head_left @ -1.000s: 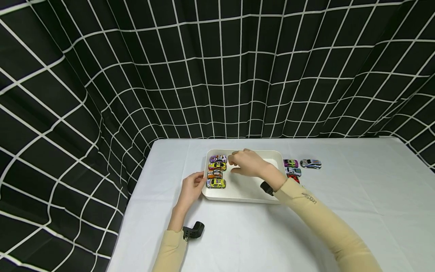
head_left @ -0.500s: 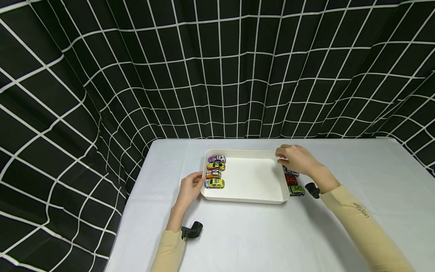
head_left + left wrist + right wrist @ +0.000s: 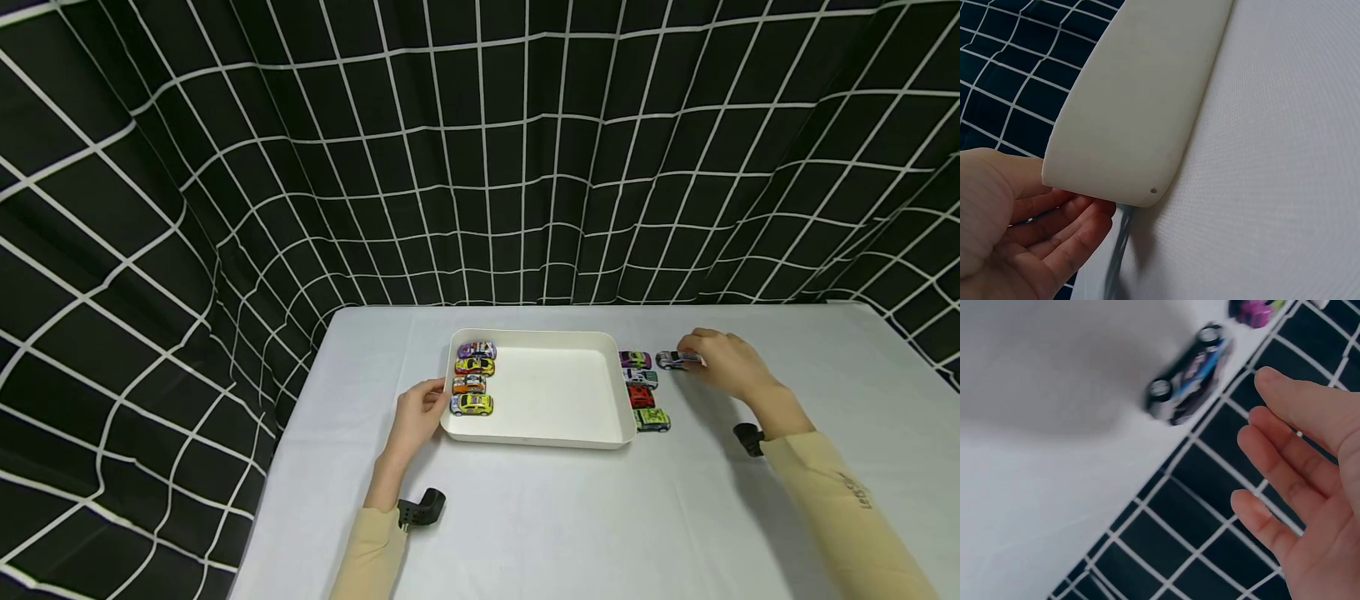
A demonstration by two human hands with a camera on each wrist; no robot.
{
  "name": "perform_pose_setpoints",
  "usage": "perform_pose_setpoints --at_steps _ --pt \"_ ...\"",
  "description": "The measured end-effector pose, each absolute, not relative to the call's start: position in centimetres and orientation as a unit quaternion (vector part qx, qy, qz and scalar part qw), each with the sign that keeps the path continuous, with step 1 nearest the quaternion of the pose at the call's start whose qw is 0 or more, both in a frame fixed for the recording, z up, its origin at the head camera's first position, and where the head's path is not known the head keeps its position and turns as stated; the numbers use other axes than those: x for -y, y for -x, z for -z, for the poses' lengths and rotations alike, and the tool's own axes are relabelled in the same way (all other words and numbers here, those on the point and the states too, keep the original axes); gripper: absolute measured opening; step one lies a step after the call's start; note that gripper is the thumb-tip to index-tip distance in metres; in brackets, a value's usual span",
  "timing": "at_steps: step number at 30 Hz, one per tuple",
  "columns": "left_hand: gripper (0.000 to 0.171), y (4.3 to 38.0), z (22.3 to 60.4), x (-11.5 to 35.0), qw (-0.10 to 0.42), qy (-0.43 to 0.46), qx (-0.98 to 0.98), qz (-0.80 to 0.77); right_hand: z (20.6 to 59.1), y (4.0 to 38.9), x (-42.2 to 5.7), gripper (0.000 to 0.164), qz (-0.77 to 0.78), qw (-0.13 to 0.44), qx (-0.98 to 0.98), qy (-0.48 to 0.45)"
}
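Observation:
My left hand [image 3: 418, 412] holds the left end of a shallow white tray [image 3: 555, 443]; in the left wrist view the thumb reaches the rim while the curled fingers [image 3: 1082, 234] lie against the short outer wall. Inside the tray, along its left side, several toy cars stand in a column, among them a yellow-green toy car [image 3: 472, 404] and an orange one [image 3: 469, 383]. My right hand [image 3: 723, 364] is over the silver-and-blue toy car [image 3: 674, 359] right of the tray. From the right wrist, its loosely bent fingers [image 3: 1272, 447] show apart from this toy car.
Beside the tray's right wall stand a purple toy car [image 3: 635, 359], a silver one [image 3: 642, 379], a red one [image 3: 641, 397] and a green one [image 3: 652, 419]. A white cloth [image 3: 555, 533] covers the table, with a black gridded curtain [image 3: 510, 167] behind.
My right hand has moved right, out from over the tray, past its right wall to the silver-and-blue toy car. The left hand has stayed at the tray's left end.

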State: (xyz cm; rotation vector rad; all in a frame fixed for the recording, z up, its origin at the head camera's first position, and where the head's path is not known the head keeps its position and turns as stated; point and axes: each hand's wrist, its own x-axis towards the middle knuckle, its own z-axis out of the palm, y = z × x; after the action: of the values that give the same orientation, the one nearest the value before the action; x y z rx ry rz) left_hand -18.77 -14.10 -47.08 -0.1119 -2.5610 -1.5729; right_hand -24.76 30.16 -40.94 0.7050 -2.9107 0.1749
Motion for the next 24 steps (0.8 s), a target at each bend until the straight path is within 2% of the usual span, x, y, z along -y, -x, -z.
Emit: perform_pose_setpoints --at_steps 7,24 --pt "0.03 18.7 47.1 14.2 0.052 0.021 0.849 0.525 41.9 25.2 -31.2 0.025 -0.067 0.06 0.973 -0.214" --pt "0.029 18.8 47.3 14.3 0.055 0.028 0.847 0.528 43.9 26.6 -31.8 0.025 -0.079 0.048 0.976 -0.197"
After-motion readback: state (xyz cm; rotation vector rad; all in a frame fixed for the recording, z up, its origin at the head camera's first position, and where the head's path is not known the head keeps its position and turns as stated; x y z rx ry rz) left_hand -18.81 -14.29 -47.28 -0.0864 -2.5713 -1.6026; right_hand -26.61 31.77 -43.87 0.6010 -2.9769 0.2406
